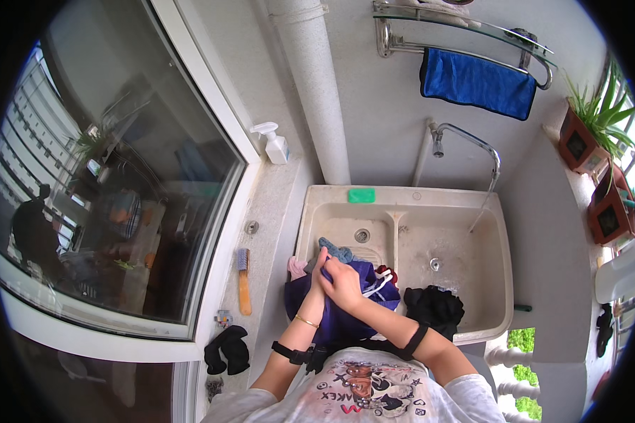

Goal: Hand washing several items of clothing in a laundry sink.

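Observation:
Over the left basin of a two-part laundry sink [450, 196], my left hand [319, 275] and my right hand [343, 281] press together with a small fold of purple cloth between them. The purple garment [357, 317] with white cords drapes over the front rim below my wrists. Blue-grey cloth [334, 251], pink cloth [297, 267] and dark red cloth [389, 275] lie around it. A wet-looking black garment [435, 311] rests at the front left of the right basin. Water runs from the faucet [495, 164] into that basin.
A green bar of soap [361, 195] sits on the sink's back ledge. Along the left sill are a wooden-handled brush [244, 283], black cloth [227, 350] and a white spray bottle [276, 145]. A blue towel [476, 82] hangs above; potted plants [587, 135] stand at the right.

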{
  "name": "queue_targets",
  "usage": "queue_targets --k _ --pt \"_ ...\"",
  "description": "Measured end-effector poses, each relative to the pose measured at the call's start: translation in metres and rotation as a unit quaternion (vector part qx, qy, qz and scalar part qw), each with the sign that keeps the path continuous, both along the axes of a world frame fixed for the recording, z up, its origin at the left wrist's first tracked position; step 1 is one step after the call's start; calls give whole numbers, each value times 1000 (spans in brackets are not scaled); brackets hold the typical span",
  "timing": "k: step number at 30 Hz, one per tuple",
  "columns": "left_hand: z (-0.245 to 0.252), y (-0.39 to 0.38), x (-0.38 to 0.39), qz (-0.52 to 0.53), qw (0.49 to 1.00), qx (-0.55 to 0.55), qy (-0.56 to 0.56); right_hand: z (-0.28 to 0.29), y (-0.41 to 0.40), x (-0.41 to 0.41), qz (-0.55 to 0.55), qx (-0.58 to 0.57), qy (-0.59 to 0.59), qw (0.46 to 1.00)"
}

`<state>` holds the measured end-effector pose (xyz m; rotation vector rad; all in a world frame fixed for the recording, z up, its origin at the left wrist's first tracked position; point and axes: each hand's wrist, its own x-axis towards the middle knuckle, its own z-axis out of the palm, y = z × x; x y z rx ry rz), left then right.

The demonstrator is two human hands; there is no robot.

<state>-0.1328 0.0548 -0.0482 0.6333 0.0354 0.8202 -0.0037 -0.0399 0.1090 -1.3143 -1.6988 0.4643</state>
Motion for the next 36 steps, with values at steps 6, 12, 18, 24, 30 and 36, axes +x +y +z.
queue_targets --k 6,12,18,24,30,36 --pt "145 -52 66 254 885 -316 231 -1 12 32 -83 10 -7 996" --pt "131 -49 48 164 941 -235 178 -22 18 39 -62 53 5 997" --pt "214 -67 27 310 862 163 367 -27 14 94 -81 116 -24 990" --pt "127 -85 8 67 576 563 590 -129 -49 133 5 -219 -139 966" --pt "131 -96 -21 288 672 359 581 -110 -55 141 -68 -108 -76 989" --pt "72 -84 -12 401 397 400 722 -103 -16 100 27 -110 -26 993"
